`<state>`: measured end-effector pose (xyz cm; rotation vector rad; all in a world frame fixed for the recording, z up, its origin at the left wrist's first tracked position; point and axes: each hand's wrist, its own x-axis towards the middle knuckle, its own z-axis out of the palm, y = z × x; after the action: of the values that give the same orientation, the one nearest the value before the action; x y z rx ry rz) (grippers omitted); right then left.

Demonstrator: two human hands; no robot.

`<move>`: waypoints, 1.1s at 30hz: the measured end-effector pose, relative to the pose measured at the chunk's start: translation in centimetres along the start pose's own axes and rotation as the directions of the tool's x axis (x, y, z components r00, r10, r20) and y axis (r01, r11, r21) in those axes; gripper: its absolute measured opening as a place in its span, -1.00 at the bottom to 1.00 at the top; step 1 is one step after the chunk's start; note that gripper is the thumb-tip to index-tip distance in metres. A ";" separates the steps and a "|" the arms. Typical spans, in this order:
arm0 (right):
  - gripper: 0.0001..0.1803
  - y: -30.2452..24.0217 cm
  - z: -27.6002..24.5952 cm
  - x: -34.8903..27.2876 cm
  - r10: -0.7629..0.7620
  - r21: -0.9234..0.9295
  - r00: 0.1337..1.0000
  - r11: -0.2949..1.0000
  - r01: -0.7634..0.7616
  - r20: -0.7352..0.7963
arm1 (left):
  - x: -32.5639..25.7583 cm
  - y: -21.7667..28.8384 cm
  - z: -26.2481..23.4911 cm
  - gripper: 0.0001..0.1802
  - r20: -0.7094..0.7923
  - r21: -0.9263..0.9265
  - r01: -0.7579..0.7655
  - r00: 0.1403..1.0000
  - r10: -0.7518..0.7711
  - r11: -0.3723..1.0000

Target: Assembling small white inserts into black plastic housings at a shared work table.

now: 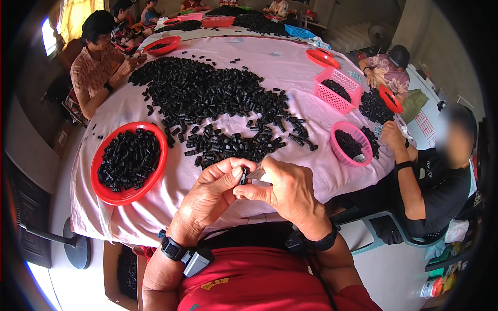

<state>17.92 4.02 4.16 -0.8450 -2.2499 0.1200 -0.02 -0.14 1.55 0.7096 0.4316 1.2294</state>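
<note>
Hands are meeting above the tabletop (171,192) edge: left hand (215,189) fingers are pinching a small black part (243,176), right hand (288,189) fingers are gripping a pale piece (256,174) (identity unclear). Slipping grip risks dropping either into the lap.

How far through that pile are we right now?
Done: the red bowl at the person's left is heaped with black pieces. In hand: the left hand and right hand pinch one small black piece between them. Left: a large loose pile covers the pink tablecloth.
</note>
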 end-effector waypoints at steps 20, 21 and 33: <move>-0.45 0.5 0.3 -0.1 -0.023 0.031 1.000 0.999 0.023 -0.006 | 0.1 -0.2 -0.3 -0.74 0.010 0.004 -0.008 1.000 0.008 1.000; -0.45 0.6 0.3 -0.1 -0.022 0.030 1.000 0.999 0.022 -0.007 | 0.1 -0.2 -0.2 -0.74 -0.006 0.010 -0.007 1.000 0.007 1.000; -0.43 0.5 0.4 -0.1 0.064 0.094 0.993 0.993 -0.073 0.100 | 0.0 -0.1 -0.4 -0.73 0.021 0.019 0.014 1.000 -0.015 1.000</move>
<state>18.02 4.42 3.63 -0.8814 -2.2854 0.3063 -0.23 -0.06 1.19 0.7339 0.4309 1.2045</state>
